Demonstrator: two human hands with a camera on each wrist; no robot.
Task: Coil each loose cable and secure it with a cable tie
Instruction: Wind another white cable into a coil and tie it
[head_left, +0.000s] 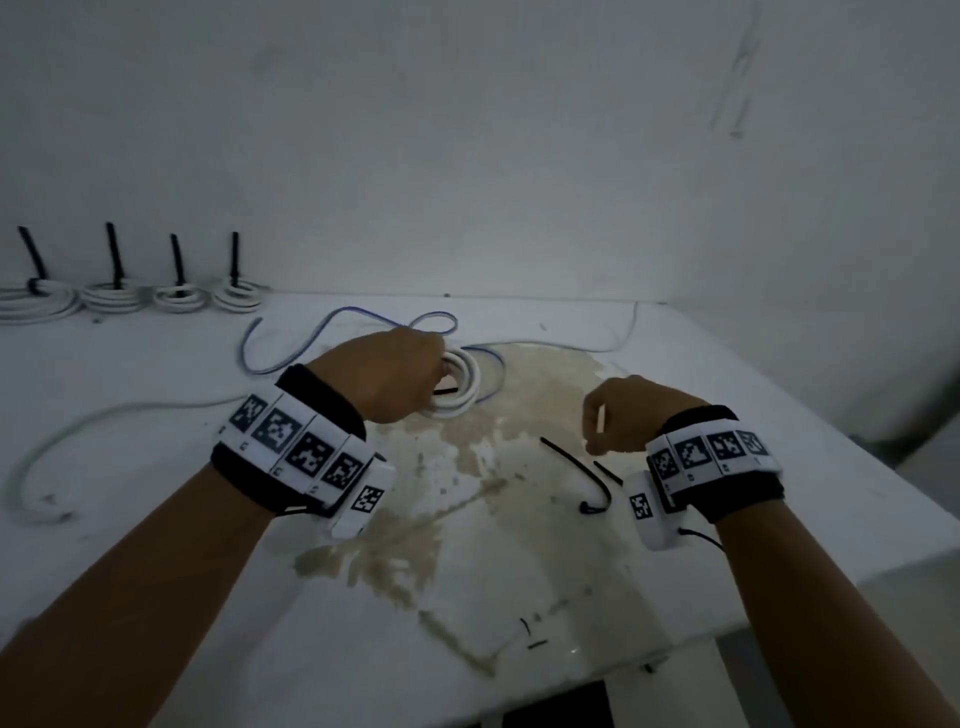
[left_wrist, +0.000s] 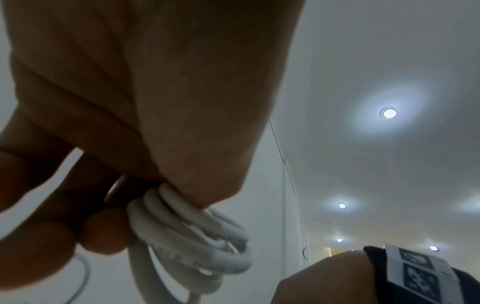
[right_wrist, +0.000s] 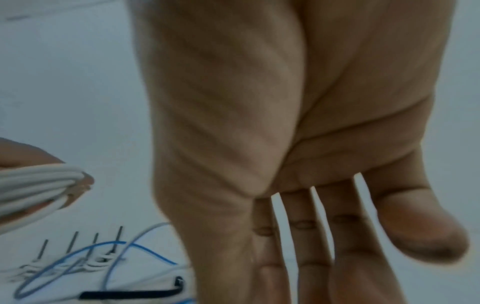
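My left hand (head_left: 415, 374) grips a coiled white cable (head_left: 462, 387) just above the table; the left wrist view shows its fingers (left_wrist: 103, 232) curled round the coil (left_wrist: 192, 232). A short black strip shows against the coil by my fingers. My right hand (head_left: 597, 431) hovers empty to the right, fingers relaxed and pointing down (right_wrist: 306, 236). Under it on the table lies a curved black cable tie (head_left: 582, 473), which also shows in the right wrist view (right_wrist: 130, 294). A short black piece (head_left: 608, 473) lies beside it.
Several tied white coils (head_left: 117, 296) with upright black ties line the back left wall. A loose blue cable (head_left: 337, 322) loops behind my left hand. A loose white cable (head_left: 52, 457) trails left. The white table (head_left: 779, 415) has a brown stain (head_left: 467, 467); its edge runs right and front.
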